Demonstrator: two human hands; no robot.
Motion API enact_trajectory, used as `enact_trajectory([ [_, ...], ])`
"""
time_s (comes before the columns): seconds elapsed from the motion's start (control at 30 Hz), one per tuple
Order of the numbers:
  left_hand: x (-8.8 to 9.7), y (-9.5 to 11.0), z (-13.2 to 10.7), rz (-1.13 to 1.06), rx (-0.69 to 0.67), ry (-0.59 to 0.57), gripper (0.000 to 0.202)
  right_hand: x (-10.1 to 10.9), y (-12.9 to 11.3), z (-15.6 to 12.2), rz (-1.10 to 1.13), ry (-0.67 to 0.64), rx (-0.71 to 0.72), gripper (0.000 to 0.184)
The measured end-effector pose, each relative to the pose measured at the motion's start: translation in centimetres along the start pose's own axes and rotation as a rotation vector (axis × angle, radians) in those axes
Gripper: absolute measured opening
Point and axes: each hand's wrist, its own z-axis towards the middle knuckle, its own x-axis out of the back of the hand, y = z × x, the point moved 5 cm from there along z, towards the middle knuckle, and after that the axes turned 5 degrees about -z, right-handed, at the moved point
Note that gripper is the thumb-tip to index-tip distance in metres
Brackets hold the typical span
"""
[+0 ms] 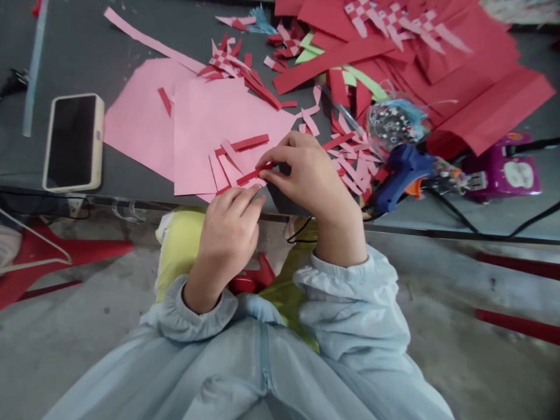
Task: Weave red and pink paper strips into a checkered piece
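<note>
Between my hands, red and pink paper strips (pixel 231 161) cross each other in a loose weave on a pink paper sheet (pixel 205 128). My right hand (pixel 306 172) pinches the end of a red paper strip (pixel 249 176) between thumb and fingertips. My left hand (pixel 230 224) has its fingers close together at the near edge of the weave, holding the paper strips there; its thumb is hidden underneath. Finished-looking woven paper pieces (pixel 224 59) lie beyond the sheet, and more checkered ones (pixel 394 20) rest on the red paper at the far right.
A phone (pixel 72 143) lies at the left. Red paper sheets (pixel 472 76) are piled at the right, near a bag of beads (pixel 394 123), a blue glue gun (pixel 400 172) and a purple device (pixel 503 169) with black cables. Cut paper scraps (pixel 352 160) lie beside my right hand.
</note>
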Motion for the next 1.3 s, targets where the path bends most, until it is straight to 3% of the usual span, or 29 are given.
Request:
enact_trajectory([
  [0.6, 0.1, 0.7, -0.9, -0.035, 0.021, 0.014, 0.037, -0.2, -0.1, 1.1, 0.002, 0.097, -0.128, 0.008],
  [0.77, 2.0, 0.0, -1.1, -0.245, 0.063, 0.2, 0.032, -0.3, -0.6, 1.1, 0.045, 0.002, -0.115, 0.011],
  [0.83, 3.2, -0.8, -1.1, -0.217, 0.143, 0.329, 0.031, -0.3, -0.6, 1.0, 0.051, -0.003, -0.108, 0.012],
  [0.9, 3.8, -1.7, -0.6, -0.128, 0.218, 0.365, 0.028, -0.3, -0.6, 1.0, 0.05, -0.007, -0.103, 0.012],
  [1.13, 4.2, -5.3, 3.6, 0.121, 0.262, 0.229, 0.032, -0.4, -0.6, 1.2, 0.013, 0.003, -0.088, 0.012],
  [1.3, 2.6, -7.8, 6.3, 0.135, 0.254, -0.02, 0.036, -0.4, -0.6, 1.2, -0.005, -0.009, -0.09, 0.012],
])
